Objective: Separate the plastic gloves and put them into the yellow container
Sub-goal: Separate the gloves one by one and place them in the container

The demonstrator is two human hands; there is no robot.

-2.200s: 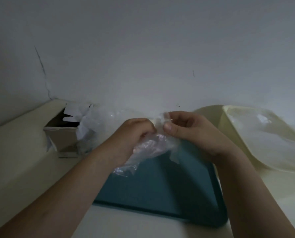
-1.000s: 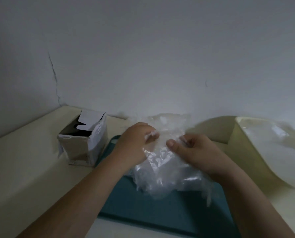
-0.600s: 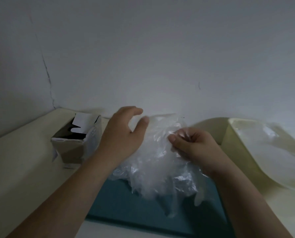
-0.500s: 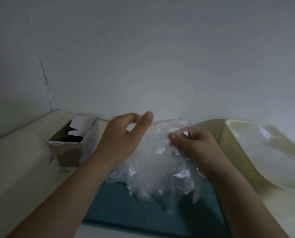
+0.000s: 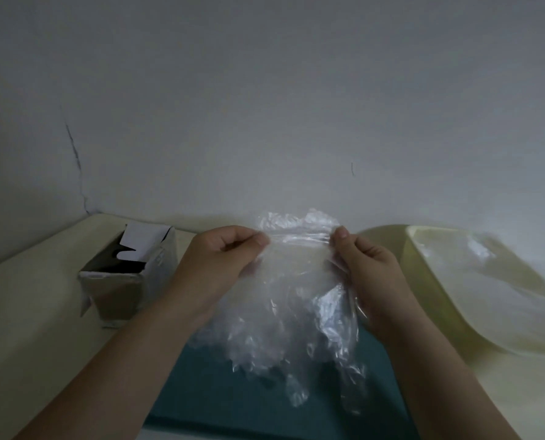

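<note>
Left hand (image 5: pixel 223 258) pinches the top edge of the plastic gloves (image 5: pixel 290 306) between thumb and forefinger, other fingers curled. Right hand (image 5: pixel 366 268) pinches the same edge at the 3 o'clock end. The edge is pulled taut between them, hands apart.

Gloves: clear, thin, crinkled film, several layers clumped, loose finger ends dangling toward 6 o'clock over the teal tray (image 5: pixel 233 392), held up off it.

Progress, my read: mid-task. The bunch is not yet peeled apart, and no single glove is free. The yellow container (image 5: pixel 423 274), at 3 o'clock of the hands, seems to hold some clear film already, likely gloves dropped in; blurry, can't count. Left to do: peel one off, drop it in, repeat.

Open cardboard box (image 5: pixel 121 281) at 9 o'clock.
</note>
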